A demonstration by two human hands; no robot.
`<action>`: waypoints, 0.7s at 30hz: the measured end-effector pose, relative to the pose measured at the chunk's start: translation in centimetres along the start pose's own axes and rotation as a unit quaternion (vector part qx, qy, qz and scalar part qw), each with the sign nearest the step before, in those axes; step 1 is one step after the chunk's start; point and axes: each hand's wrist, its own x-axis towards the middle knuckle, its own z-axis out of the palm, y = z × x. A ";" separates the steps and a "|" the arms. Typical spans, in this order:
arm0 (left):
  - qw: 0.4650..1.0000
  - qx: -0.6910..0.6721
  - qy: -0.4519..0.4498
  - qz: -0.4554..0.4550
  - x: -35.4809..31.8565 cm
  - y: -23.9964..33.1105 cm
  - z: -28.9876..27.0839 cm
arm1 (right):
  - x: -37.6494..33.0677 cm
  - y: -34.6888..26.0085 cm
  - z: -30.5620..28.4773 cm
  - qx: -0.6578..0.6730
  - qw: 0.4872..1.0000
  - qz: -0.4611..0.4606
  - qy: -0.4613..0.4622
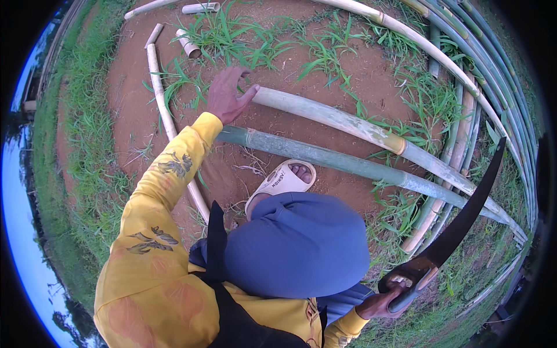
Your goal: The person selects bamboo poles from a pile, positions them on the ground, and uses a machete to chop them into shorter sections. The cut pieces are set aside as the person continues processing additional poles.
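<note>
- Bamboo pole [325,116], pale green, lies whole across the red dirt ground [130,110] at upper centre; no cut shows on it.
- Left hand [227,95] rests at its near end, fingers [250,93] spread open, pressing, not wrapped.
- Right hand [383,301], lower right, fingers closed round a long dark blade [464,214], raised clear of the pole.
- Sandalled foot [284,180] beside a second, darker pole [325,158].
- Judgement: chopping not yet begun.

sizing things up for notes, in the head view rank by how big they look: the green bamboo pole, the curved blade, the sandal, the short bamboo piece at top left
1. green bamboo pole
2. curved blade, though nearness to the camera inflates it
3. sandal
4. short bamboo piece
</note>
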 end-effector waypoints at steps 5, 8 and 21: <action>0.870 0.025 0.071 -0.487 -13.3 -21.4 -11.8 | 2.8 3.5 5.3 0.065 0.985 0.109 -0.119; 0.845 0.063 -0.046 -0.529 -20.4 -22.9 -10.6 | 3.1 7.5 8.1 0.054 0.970 0.168 -0.168; 0.912 0.082 0.099 -0.391 -5.9 -19.7 -3.6 | -1.7 15.3 13.6 -0.080 0.883 0.167 -0.431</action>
